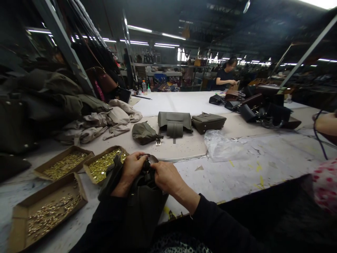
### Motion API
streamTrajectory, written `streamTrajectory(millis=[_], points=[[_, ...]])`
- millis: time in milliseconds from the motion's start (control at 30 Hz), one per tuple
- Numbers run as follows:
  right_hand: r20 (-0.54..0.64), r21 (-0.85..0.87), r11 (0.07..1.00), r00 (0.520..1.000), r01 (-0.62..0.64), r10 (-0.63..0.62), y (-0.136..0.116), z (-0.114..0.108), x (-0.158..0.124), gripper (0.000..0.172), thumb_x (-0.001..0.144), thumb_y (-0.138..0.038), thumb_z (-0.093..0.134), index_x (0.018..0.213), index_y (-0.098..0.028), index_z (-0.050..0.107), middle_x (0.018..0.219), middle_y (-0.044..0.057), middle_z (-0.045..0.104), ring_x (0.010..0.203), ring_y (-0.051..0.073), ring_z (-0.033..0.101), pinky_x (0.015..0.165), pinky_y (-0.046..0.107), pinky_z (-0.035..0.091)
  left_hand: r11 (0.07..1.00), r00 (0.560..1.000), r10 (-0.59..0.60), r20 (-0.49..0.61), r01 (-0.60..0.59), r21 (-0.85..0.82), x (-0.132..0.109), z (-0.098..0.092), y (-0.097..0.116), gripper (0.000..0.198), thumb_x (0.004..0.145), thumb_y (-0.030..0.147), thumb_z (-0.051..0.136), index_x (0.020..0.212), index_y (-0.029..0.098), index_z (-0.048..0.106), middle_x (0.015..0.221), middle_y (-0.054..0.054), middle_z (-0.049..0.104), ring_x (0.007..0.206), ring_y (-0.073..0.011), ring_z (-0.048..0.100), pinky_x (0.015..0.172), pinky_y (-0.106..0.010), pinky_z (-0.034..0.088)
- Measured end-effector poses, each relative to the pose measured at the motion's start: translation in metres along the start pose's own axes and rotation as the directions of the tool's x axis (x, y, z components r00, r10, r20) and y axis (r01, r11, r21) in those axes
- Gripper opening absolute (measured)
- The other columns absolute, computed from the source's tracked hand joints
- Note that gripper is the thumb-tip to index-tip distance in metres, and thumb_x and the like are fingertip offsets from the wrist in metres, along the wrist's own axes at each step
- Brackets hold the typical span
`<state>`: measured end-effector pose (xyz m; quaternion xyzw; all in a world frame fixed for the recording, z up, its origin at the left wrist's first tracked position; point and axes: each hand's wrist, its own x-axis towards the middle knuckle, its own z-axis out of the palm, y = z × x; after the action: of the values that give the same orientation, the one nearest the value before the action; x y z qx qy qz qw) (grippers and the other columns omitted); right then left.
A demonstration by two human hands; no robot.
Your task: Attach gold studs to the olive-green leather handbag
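Hands, two, mine. Left hand (133, 168): closed, thumb and fingers pinching dark material at the mouth of the olive bag (146, 202). Right hand (168, 177): closed, fingertips gripping the same mouth from the right. The exact part pinched is too dark to tell.

Olive bag, one: upright between my forearms, at the near edge of the table (189, 186).

Left of my hands, cardboard trays, three: near tray (22, 212), coppery pieces; far-left tray (39, 173), dull gold pieces; bright-gold tray (91, 175), just beside the bag.

Beyond my hands, left to right: olive pouch (143, 133) with metal buckle (158, 142); flap bag (175, 121); boxy olive bag (209, 123); nearer, clear plastic bag (221, 146), crumpled.

Farther left: beige cloth (113, 117), heaped. Far right: pile of dark bags (263, 105). Beyond the table: one co-worker (225, 77).
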<state>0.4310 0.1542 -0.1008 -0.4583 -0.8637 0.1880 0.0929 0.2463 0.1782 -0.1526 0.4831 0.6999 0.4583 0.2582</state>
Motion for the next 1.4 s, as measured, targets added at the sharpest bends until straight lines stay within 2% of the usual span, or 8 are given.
streamTrajectory(millis=[333,600,733,800,900,1067,1200,1400], points=[[-0.081,0.005,0.997,0.994,-0.073,0.073,-0.026,0.023,-0.007,0.041,0.084,-0.008,0.052,0.124,-0.009,0.064,0.108,0.017,0.067,0.087,0.031,0.07,0.077,0.042,0.057,0.996,0.997,0.04,-0.063,-0.034,0.086,-0.003,0.004,0.0,0.048,0.07,0.05,0.062,0.095,0.012,0.076,0.084,-0.011,0.077,0.078,-0.0265,0.07,0.074,-0.033,0.053],[-0.125,0.314,0.944,0.981,-0.101,0.147,-0.012,0.028,-0.003,0.042,0.095,-0.009,0.044,0.128,-0.019,0.068,0.118,0.011,0.07,0.109,0.025,0.065,0.099,0.037,0.049,0.999,0.999,0.015,-0.036,-0.014,0.04,0.001,0.002,-0.003,0.049,0.068,0.052,0.064,0.093,0.011,0.077,0.084,-0.012,0.077,0.081,-0.0278,0.071,0.072,-0.033,0.054],[-0.059,0.574,0.81,0.98,-0.122,0.189,0.002,0.026,0.009,0.041,0.088,-0.008,0.05,0.115,-0.024,0.076,0.107,0.004,0.075,0.103,0.02,0.067,0.096,0.03,0.049,1.0,1.0,-0.009,-0.014,0.009,-0.009,0.002,0.001,-0.006,0.05,0.066,0.052,0.067,0.091,0.011,0.077,0.081,-0.011,0.076,0.077,-0.027,0.07,0.066,-0.031,0.053],[0.038,0.695,0.695,0.975,-0.183,0.219,0.009,0.025,0.015,0.044,0.084,-0.008,0.052,0.12,-0.021,0.075,0.092,0.003,0.074,0.081,0.017,0.068,0.079,0.027,0.053,0.999,1.0,-0.027,-0.001,0.027,-0.037,0.002,0.001,-0.008,0.05,0.066,0.053,0.069,0.092,0.01,0.077,0.076,-0.01,0.075,0.071,-0.0251,0.068,0.059,-0.029,0.051],[0.2,0.819,0.495,0.954,-0.288,0.224,0.017,0.024,0.022,0.054,0.08,-0.008,0.051,0.132,-0.013,0.068,0.071,0.001,0.066,0.052,0.012,0.056,0.054,0.023,0.048,0.995,0.998,-0.053,0.023,0.054,-0.081,0.002,-0.001,-0.008,0.049,0.067,0.05,0.071,0.093,0.01,0.076,0.07,-0.008,0.073,0.061,-0.021,0.065,0.051,-0.025,0.046],[0.32,0.897,0.258,0.93,-0.36,0.182,0.026,0.021,0.022,0.056,0.078,-0.009,0.053,0.133,-0.011,0.066,0.066,-0.002,0.058,0.046,0.009,0.049,0.044,0.02,0.04,0.984,0.993,-0.1,0.054,0.107,-0.141,0.0,-0.002,-0.004,0.046,0.066,0.046,0.071,0.093,0.009,0.075,0.055,-0.002,0.064,0.042,-0.0127,0.048,0.04,-0.021,0.033],[0.347,0.904,0.201,0.922,-0.378,0.172,0.027,0.02,0.02,0.053,0.078,-0.009,0.058,0.129,-0.012,0.068,0.062,-0.003,0.057,0.044,0.009,0.048,0.044,0.02,0.039,0.976,0.99,-0.128,0.05,0.135,-0.169,-0.002,-0.002,-0.001,0.044,0.064,0.044,0.072,0.091,0.009,0.074,0.049,0.002,0.058,0.038,-0.0101,0.04,0.038,-0.02,0.027],[0.341,0.897,0.238,0.926,-0.372,0.163,0.03,0.021,0.016,0.055,0.075,-0.003,0.054,0.127,-0.009,0.069,0.057,-0.004,0.057,0.041,0.01,0.049,0.041,0.02,0.037,0.968,0.99,-0.137,0.036,0.141,-0.209,-0.002,0.0,0.001,0.043,0.061,0.043,0.073,0.088,0.01,0.075,0.049,0.002,0.058,0.039,-0.0096,0.041,0.038,-0.02,0.025]])
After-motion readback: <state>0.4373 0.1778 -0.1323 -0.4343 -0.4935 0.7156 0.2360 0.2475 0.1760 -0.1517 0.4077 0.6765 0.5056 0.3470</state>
